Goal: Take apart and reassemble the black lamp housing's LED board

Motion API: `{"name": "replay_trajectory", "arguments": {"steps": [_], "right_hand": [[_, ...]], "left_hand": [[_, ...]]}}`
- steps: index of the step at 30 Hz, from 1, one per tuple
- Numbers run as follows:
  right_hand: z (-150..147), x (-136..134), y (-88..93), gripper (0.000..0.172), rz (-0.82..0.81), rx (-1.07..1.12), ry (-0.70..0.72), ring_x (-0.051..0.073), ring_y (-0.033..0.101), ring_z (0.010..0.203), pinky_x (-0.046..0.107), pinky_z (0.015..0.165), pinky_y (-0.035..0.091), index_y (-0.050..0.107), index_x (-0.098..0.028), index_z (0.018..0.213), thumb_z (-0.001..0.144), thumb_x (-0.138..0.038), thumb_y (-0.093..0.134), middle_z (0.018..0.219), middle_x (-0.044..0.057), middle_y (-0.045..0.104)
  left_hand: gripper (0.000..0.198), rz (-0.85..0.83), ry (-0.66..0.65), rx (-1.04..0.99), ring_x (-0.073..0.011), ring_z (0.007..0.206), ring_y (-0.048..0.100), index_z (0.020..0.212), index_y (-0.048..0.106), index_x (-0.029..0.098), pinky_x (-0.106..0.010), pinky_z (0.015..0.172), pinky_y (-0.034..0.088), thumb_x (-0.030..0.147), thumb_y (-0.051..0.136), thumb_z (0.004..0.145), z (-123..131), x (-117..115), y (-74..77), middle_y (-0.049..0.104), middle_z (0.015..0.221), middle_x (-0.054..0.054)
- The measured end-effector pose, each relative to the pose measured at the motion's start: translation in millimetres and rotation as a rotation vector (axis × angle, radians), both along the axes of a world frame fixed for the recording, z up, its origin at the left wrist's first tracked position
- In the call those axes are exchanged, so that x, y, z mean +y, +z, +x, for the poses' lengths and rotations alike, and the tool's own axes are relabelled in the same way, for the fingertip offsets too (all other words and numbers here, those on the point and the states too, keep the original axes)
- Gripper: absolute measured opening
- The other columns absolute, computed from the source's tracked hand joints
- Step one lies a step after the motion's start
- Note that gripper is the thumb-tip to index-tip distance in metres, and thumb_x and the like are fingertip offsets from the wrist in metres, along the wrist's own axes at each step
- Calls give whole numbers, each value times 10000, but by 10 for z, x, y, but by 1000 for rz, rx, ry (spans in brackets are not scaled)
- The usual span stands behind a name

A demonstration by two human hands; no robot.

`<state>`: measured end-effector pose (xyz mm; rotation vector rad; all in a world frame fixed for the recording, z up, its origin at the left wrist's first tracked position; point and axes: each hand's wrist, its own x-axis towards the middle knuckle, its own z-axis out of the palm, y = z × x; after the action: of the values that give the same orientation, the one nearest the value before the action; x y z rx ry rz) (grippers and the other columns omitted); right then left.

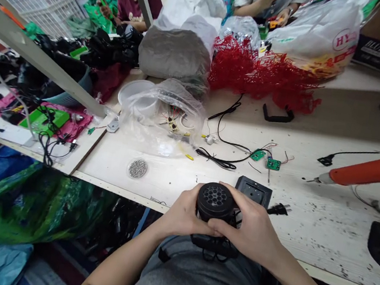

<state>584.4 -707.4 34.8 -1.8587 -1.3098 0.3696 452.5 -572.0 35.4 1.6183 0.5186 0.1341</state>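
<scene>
Both my hands are wrapped around a black round device with a honeycomb grille on top [215, 200], held at the table's front edge. My left hand [185, 212] grips its left side, and my right hand [253, 222] closes on its right side, the thumbs near each other at the front. Below the grille, more black parts and a cable loop hang over my lap, partly hidden by my hands. Just behind my right hand lies a black square part with a recess [253, 191]. A black two-pin plug [279, 209] rests beside it.
Small screws fill a round dish [137, 168]. Green circuit boards [273, 164], a black cable [217, 159] and a clear plastic bag [155, 137] lie farther back. An orange electric screwdriver [370, 168] juts in from the right. Red netting [249, 70] and two other people are behind.
</scene>
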Motion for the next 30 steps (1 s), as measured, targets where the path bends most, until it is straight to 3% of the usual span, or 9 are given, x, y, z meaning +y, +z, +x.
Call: {"name": "replay_trajectory", "arguments": {"steps": [7,12,14,18,20,23,25,27,30], "right_hand": [[10,-43,-90,529,92,-39,18,267,764,955,330,763,637,570,-181,1318,862,-424,684,1118,93,771],[-5,-5,-92,525,39,87,-38,280,764,908,345,717,632,621,-221,1267,799,-433,734,1065,68,780],[30,9,-68,487,14,191,-55,278,762,874,351,699,630,664,-232,1202,769,-436,757,1030,56,784],[155,48,-26,483,21,628,-111,265,765,831,355,706,638,705,-199,1120,758,-514,760,958,62,792],[197,93,-29,519,25,813,-150,274,764,883,368,753,639,709,-176,1100,752,-557,759,984,83,791],[195,193,-66,540,20,844,-185,283,757,933,388,806,628,713,-174,1063,706,-573,788,1039,101,787],[174,252,-93,527,-3,741,-211,277,757,903,382,783,621,719,-191,1047,693,-574,793,1036,92,789],[173,280,-100,469,-82,578,-227,260,748,786,367,697,602,735,-207,987,748,-611,736,915,69,795],[236,266,-66,495,-146,337,-232,230,694,649,343,613,542,748,-224,833,909,-659,524,705,44,746]], "left_hand": [[700,118,-61,-6,-316,1044,657,1188,612,135,-395,898,539,289,856,551,29,23,-76,710,1064,-95],[712,29,-63,13,-315,1049,648,1213,628,155,-395,920,515,317,900,575,42,97,-75,708,1112,-100],[728,-116,-105,-20,-319,1103,634,1229,644,175,-404,980,485,328,922,574,31,169,-102,702,1166,-100],[627,-655,-128,-110,-325,1228,604,1287,660,179,-414,1060,427,465,792,745,-40,269,-222,679,1276,-129],[707,-770,-90,-112,-315,1256,593,1347,626,218,-389,1046,438,399,826,693,-62,240,-273,663,1327,-110],[926,-555,38,-117,-297,1287,563,1402,568,264,-364,1070,428,215,904,540,-17,99,-304,627,1393,-67],[840,-351,207,-98,-291,1240,581,1330,614,232,-379,1072,433,201,897,539,56,-12,-307,670,1316,-61],[659,-299,355,-78,-287,1134,626,1189,679,192,-397,1023,471,232,873,560,125,-94,-310,733,1147,-57],[486,-562,419,-88,-298,1007,679,1013,717,154,-410,926,525,287,829,559,164,-139,-308,759,953,-66]]}}
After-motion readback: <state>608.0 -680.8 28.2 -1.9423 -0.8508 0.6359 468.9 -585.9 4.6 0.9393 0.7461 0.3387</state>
